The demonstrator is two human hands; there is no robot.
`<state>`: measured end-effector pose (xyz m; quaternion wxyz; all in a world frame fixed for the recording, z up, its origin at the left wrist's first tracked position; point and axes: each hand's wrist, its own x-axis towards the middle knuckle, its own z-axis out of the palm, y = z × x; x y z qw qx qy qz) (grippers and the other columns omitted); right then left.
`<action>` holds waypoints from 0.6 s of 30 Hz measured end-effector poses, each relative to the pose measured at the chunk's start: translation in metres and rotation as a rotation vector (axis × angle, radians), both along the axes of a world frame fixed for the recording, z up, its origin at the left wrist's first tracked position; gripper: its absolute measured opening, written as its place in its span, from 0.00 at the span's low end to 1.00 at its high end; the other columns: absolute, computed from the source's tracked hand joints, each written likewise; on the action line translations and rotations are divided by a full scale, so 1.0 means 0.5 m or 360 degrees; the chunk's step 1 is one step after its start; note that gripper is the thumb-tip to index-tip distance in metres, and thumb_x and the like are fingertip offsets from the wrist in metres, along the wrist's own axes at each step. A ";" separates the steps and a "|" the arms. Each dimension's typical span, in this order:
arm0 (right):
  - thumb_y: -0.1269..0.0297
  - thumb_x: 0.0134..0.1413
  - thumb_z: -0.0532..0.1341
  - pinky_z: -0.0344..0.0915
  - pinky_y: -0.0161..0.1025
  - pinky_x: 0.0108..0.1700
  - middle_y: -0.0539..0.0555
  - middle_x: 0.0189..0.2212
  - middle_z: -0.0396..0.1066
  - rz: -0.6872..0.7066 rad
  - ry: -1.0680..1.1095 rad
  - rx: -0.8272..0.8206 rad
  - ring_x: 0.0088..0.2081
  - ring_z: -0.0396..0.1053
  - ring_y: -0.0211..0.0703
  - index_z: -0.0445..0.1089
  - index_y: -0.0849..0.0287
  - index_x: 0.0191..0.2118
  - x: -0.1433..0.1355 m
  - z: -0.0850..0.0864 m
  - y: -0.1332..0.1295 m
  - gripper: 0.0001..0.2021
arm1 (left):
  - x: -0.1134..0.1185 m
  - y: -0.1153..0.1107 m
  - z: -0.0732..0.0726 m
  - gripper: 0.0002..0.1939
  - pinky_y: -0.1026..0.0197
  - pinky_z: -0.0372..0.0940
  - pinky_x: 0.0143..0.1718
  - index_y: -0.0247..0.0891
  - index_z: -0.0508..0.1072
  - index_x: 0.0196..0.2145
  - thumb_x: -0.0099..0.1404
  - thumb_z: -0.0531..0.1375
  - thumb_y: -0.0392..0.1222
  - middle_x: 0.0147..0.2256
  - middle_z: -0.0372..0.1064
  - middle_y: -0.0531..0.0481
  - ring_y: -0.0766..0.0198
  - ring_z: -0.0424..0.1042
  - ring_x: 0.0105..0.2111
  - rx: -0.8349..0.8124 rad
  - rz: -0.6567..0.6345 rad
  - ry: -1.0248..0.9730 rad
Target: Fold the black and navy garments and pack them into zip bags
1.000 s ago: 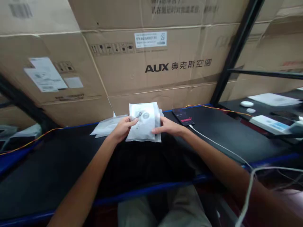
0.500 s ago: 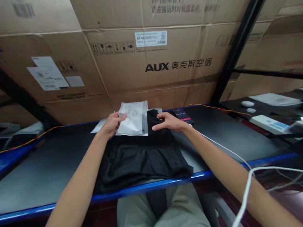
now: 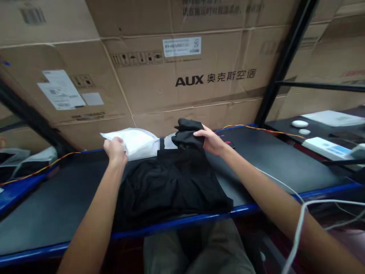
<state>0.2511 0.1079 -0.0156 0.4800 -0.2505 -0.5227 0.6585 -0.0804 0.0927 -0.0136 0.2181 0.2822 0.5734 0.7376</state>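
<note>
My left hand point(image 3: 115, 152) grips one edge of a white plastic bag point(image 3: 139, 141), held tilted over the back of the table. In my right hand point(image 3: 210, 140) is a bunched piece of black fabric point(image 3: 189, 133), pinched between thumb and fingers and raised above the table. A larger black garment point(image 3: 173, 186) lies spread below both hands, reaching the front edge. Whether the bunched fabric is part of that garment I cannot tell. A white sheet or bag point(image 3: 170, 141) shows partly behind the fabric.
Large cardboard boxes point(image 3: 216, 49) stand behind the dark table point(image 3: 273, 156). A phone point(image 3: 229, 143) lies partly hidden behind my right hand. A white cable point(image 3: 299, 220) crosses my right forearm. Small white items and a white box point(image 3: 325, 147) sit on the right-hand shelf.
My left hand has moved left with the white bag, away from the black fabric. My right hand, open before beside the fabric, has closed on it and lifted it slightly.
</note>
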 end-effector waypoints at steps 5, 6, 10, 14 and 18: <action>0.58 0.46 0.67 0.69 0.38 0.37 0.49 0.32 0.78 0.0072 -0.0055 -0.0130 0.34 0.73 0.43 0.73 0.57 0.37 -0.010 -0.001 -0.008 0.12 | 0.025 -0.015 0.001 0.06 0.63 0.69 0.29 0.40 0.59 0.28 0.59 0.55 0.33 0.22 0.61 0.57 0.67 0.67 0.25 -0.0151 -0.0022 -0.0170; 0.57 0.47 0.67 0.69 0.37 0.37 0.49 0.31 0.78 0.0075 -0.0075 -0.0171 0.33 0.73 0.43 0.74 0.57 0.36 -0.012 -0.003 -0.007 0.11 | 0.029 -0.019 -0.002 0.07 0.63 0.69 0.27 0.40 0.61 0.26 0.61 0.56 0.36 0.20 0.61 0.56 0.66 0.66 0.22 -0.0234 -0.0088 -0.0173; 0.57 0.50 0.65 0.70 0.37 0.36 0.48 0.29 0.78 0.0084 -0.0081 -0.0343 0.32 0.74 0.43 0.74 0.56 0.34 -0.018 -0.011 -0.001 0.09 | 0.033 -0.025 -0.012 0.18 0.67 0.60 0.16 0.41 0.60 0.19 0.62 0.61 0.48 0.14 0.59 0.55 0.68 0.61 0.15 -0.0439 -0.0230 -0.0183; 0.52 0.51 0.64 0.72 0.41 0.35 0.50 0.27 0.78 0.0146 -0.0012 -0.0508 0.31 0.75 0.45 0.74 0.56 0.32 -0.024 -0.020 0.004 0.12 | 0.044 -0.026 -0.004 0.18 0.68 0.62 0.17 0.38 0.66 0.19 0.60 0.62 0.50 0.20 0.70 0.48 0.68 0.66 0.17 -0.0270 -0.0399 -0.0194; 0.47 0.51 0.63 0.73 0.45 0.39 0.53 0.28 0.78 0.0349 0.0100 -0.0527 0.34 0.76 0.49 0.73 0.57 0.31 -0.033 -0.023 -0.004 0.17 | 0.104 -0.047 -0.004 0.13 0.65 0.69 0.24 0.33 0.76 0.27 0.55 0.67 0.48 0.27 0.77 0.43 0.63 0.74 0.23 -0.0219 -0.1008 0.0072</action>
